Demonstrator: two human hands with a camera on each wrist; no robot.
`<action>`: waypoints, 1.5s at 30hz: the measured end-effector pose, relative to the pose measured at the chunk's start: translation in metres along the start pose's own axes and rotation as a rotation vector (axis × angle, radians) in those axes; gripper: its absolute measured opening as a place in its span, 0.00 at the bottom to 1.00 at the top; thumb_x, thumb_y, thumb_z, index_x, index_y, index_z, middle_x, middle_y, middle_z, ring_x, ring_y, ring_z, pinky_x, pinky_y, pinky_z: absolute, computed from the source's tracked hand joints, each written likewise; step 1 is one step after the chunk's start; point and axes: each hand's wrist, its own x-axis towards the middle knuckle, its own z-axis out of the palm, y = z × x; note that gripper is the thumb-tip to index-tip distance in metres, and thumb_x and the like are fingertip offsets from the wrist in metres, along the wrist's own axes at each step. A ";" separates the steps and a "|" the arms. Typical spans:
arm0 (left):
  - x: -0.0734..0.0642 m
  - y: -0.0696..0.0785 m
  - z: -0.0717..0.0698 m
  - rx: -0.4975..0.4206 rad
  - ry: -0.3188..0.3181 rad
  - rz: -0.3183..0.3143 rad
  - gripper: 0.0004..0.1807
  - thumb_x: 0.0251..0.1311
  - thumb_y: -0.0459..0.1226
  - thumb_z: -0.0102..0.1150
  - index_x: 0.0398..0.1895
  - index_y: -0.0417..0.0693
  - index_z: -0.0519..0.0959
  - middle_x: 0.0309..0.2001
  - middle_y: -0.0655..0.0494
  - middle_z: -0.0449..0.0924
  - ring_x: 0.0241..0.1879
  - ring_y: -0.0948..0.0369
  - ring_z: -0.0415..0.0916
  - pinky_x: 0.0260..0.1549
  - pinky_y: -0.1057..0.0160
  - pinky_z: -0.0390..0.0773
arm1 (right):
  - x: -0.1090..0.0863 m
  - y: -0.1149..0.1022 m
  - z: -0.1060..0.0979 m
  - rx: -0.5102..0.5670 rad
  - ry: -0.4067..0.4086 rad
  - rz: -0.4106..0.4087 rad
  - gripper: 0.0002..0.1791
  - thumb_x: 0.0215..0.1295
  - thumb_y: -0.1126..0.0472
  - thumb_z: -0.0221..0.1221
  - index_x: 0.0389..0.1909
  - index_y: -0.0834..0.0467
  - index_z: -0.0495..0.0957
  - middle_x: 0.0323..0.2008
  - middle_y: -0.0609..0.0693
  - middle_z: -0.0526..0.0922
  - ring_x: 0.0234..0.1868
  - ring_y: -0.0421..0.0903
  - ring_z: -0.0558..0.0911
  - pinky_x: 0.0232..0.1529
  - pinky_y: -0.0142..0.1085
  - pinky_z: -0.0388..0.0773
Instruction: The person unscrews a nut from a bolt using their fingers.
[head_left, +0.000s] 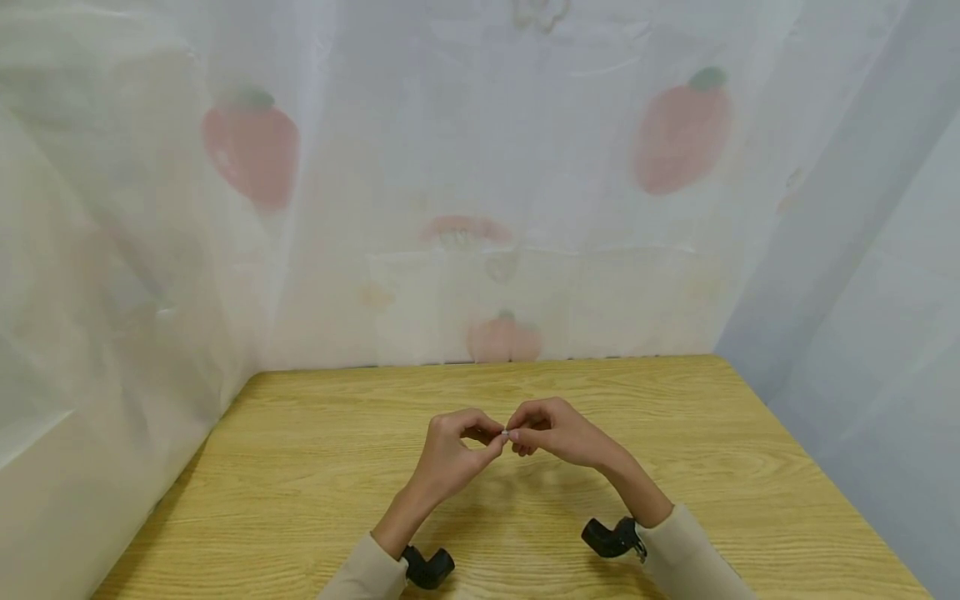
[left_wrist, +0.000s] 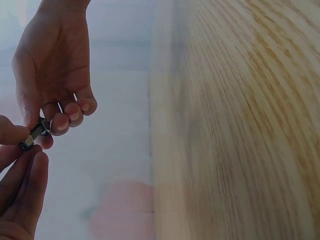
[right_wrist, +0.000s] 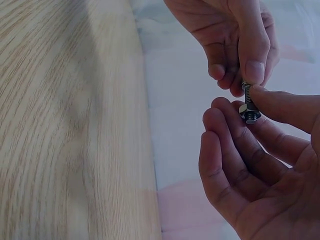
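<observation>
Both hands meet over the wooden table, with a small metal bolt (head_left: 506, 432) between their fingertips. My left hand (head_left: 448, 457) pinches the bolt at its head end. A hex nut (right_wrist: 249, 113) sits on the threaded shank, and the shank's tip pokes out past it in the right wrist view. With thumb and index finger, my right hand (head_left: 561, 432) pinches at the nut end; its other fingers are loosely bent. Bare thread (left_wrist: 36, 132) shows between the two grips in the left wrist view. The fingers partly cover the bolt head.
The wood-grain table (head_left: 315, 467) ends at a pale translucent curtain (head_left: 465, 150) with strawberry prints behind, and similar sheets hang at both sides. Black wrist mounts (head_left: 613, 537) stick out from the light sleeves (head_left: 693, 554).
</observation>
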 end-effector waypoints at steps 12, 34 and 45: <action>-0.002 -0.020 0.006 0.011 0.001 -0.014 0.06 0.52 0.27 0.68 0.30 0.46 0.84 0.29 0.54 0.86 0.27 0.65 0.83 0.30 0.66 0.85 | 0.001 0.000 0.001 -0.002 0.000 0.015 0.09 0.71 0.56 0.55 0.43 0.54 0.81 0.35 0.55 0.85 0.33 0.45 0.84 0.39 0.42 0.85; -0.004 -0.024 0.006 0.004 -0.007 -0.009 0.05 0.54 0.30 0.68 0.32 0.50 0.85 0.30 0.56 0.86 0.27 0.66 0.83 0.30 0.67 0.84 | 0.000 -0.001 0.002 0.010 -0.012 0.007 0.10 0.71 0.56 0.54 0.43 0.55 0.81 0.36 0.59 0.85 0.34 0.46 0.84 0.39 0.43 0.85; 0.000 0.000 0.000 -0.007 -0.004 -0.007 0.05 0.52 0.25 0.67 0.30 0.41 0.84 0.29 0.49 0.86 0.26 0.63 0.83 0.30 0.63 0.85 | 0.001 0.002 0.001 0.008 -0.014 -0.007 0.10 0.71 0.56 0.54 0.44 0.56 0.80 0.35 0.57 0.85 0.33 0.46 0.84 0.39 0.46 0.85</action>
